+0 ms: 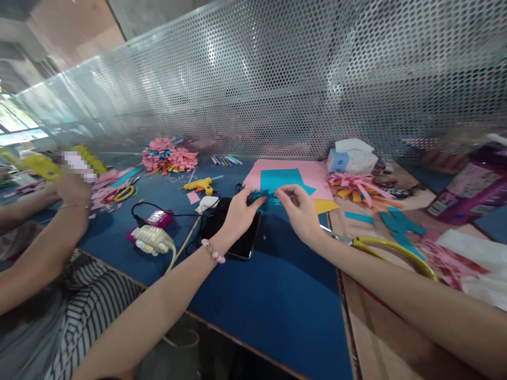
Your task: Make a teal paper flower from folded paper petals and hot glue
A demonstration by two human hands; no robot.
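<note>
A blue fringed paper strip (pixel 271 197) is stretched between my two hands above the blue table. My left hand (pixel 239 215), wearing a beaded bracelet, pinches its left part between thumb and fingers. At the strip's right end, my right hand (pixel 300 212) has thumb and index finger closed on it. Behind the strip lie a blue paper sheet (pixel 279 177), a large pink sheet (pixel 312 170) and a yellow sheet (pixel 325 206). Under my left wrist rests a black phone (pixel 245 243). Yellow-handled scissors (pixel 390 247) lie beneath my right forearm, partly hidden by it.
A yellow glue gun (pixel 200 185) and a power strip (pixel 154 238) with cables lie left. Further left, a co-worker's arm (pixel 43 250) reaches over the table. Fringed paper flowers (pixel 168 157), a tissue pack (pixel 352 155) and a purple bottle (pixel 471 184) stand around; a perforated metal panel (pixel 257 79) closes the back.
</note>
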